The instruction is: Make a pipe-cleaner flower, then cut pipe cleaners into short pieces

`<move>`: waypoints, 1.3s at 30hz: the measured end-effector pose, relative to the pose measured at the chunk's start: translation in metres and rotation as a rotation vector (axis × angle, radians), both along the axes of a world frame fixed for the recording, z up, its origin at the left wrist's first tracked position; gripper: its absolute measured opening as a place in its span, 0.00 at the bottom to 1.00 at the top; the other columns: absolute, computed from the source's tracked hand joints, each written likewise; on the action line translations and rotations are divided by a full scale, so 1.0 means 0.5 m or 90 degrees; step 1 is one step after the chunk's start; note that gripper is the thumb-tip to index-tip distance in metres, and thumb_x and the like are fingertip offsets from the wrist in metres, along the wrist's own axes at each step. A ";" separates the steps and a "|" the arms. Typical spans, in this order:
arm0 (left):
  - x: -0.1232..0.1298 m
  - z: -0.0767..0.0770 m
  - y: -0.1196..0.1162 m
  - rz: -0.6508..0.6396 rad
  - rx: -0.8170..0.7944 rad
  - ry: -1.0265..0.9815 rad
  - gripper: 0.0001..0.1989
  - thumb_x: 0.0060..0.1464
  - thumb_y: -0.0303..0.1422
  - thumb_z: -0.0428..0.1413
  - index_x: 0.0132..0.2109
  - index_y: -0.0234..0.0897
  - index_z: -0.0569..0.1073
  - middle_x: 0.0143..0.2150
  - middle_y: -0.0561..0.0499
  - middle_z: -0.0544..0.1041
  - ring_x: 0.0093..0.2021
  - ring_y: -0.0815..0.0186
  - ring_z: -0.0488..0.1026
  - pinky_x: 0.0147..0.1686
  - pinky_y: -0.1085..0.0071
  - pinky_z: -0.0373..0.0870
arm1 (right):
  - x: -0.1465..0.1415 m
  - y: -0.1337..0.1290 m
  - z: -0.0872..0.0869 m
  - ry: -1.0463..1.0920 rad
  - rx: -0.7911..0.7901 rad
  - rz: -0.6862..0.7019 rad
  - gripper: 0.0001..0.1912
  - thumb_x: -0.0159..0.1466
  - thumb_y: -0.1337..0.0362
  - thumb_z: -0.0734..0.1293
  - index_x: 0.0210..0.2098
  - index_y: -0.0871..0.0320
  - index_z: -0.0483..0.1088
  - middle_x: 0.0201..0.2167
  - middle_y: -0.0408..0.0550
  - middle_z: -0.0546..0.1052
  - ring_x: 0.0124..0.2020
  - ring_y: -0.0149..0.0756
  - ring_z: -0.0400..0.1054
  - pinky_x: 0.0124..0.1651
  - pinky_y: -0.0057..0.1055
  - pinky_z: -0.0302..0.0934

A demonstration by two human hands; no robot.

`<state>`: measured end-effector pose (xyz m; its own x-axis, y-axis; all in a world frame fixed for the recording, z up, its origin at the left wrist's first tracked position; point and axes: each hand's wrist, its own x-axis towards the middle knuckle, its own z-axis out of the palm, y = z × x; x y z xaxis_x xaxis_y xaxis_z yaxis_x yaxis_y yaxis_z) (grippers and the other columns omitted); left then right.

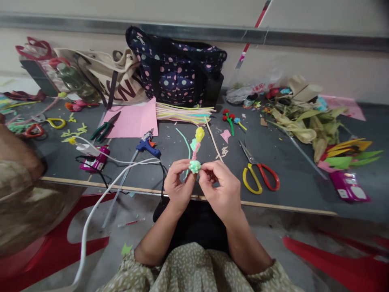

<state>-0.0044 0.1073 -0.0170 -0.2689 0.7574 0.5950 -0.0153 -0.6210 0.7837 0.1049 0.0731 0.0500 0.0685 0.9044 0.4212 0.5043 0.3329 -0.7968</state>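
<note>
A fuzzy craft flower (195,166) with a mint-green bloom is held between my two hands above the table's front edge. From it a pink stem runs away from me to a yellow tip (199,134), with a pale green piece beside the stem. My left hand (181,182) pinches the green bloom from the left, fingers closed. On the right side, the thumb and forefinger of my right hand (221,188) close at the bloom's edge. A thin green strip (184,140) lies just beyond my left fingers.
Scissors (258,170) lie at the right, a blue glue gun (148,145) and pliers (105,127) at the left. Pipe cleaners (182,112) lie before a dotted bag (179,69). Corn husks (313,125) are piled right. A white cable (91,215) crosses the left edge near another person's arm (20,150).
</note>
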 end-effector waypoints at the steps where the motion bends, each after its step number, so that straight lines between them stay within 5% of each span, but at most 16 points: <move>1: -0.002 -0.003 0.000 0.004 0.003 0.003 0.13 0.50 0.23 0.62 0.43 0.39 0.74 0.41 0.49 0.78 0.44 0.65 0.76 0.43 0.66 0.74 | 0.001 0.000 0.001 -0.001 -0.003 0.006 0.04 0.65 0.70 0.63 0.36 0.56 0.70 0.32 0.43 0.71 0.28 0.27 0.63 0.32 0.26 0.62; 14: -0.007 0.007 -0.001 -0.014 -0.025 0.008 0.13 0.50 0.21 0.62 0.43 0.38 0.76 0.40 0.50 0.78 0.41 0.68 0.77 0.40 0.71 0.75 | 0.012 0.007 -0.004 0.000 -0.020 0.039 0.05 0.66 0.68 0.63 0.34 0.56 0.70 0.29 0.42 0.70 0.26 0.28 0.62 0.30 0.26 0.59; 27: -0.012 -0.003 0.003 -0.058 -0.001 0.009 0.14 0.48 0.19 0.62 0.41 0.39 0.77 0.36 0.51 0.80 0.37 0.68 0.77 0.39 0.70 0.75 | 0.026 0.017 -0.017 0.149 -0.177 0.066 0.07 0.65 0.64 0.65 0.31 0.58 0.71 0.24 0.39 0.68 0.23 0.25 0.57 0.26 0.24 0.54; 30: -0.012 0.001 0.000 -0.075 -0.057 -0.030 0.13 0.47 0.20 0.64 0.40 0.39 0.77 0.36 0.52 0.80 0.37 0.69 0.77 0.39 0.72 0.74 | 0.022 0.012 -0.018 0.187 -0.191 0.048 0.07 0.65 0.62 0.65 0.32 0.58 0.72 0.24 0.39 0.69 0.22 0.25 0.58 0.25 0.24 0.54; 36: -0.008 0.031 -0.001 -0.178 -0.326 -0.202 0.13 0.45 0.27 0.68 0.39 0.36 0.74 0.31 0.52 0.80 0.30 0.70 0.78 0.31 0.76 0.73 | 0.027 -0.003 -0.019 0.155 -0.067 -0.053 0.05 0.65 0.63 0.67 0.35 0.55 0.75 0.27 0.40 0.73 0.26 0.27 0.65 0.31 0.25 0.61; 39: -0.007 0.037 0.001 -0.211 -0.359 -0.245 0.14 0.44 0.28 0.68 0.39 0.36 0.74 0.32 0.51 0.81 0.31 0.69 0.79 0.33 0.75 0.74 | 0.032 -0.003 -0.023 0.145 -0.051 -0.056 0.04 0.65 0.64 0.67 0.35 0.55 0.75 0.28 0.40 0.73 0.27 0.28 0.66 0.32 0.26 0.62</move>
<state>-0.0080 0.1078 0.0016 -0.0850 0.9964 0.0045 -0.4673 -0.0439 0.8830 0.1208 0.0715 0.0387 0.2338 0.9206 0.3127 0.3332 0.2263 -0.9153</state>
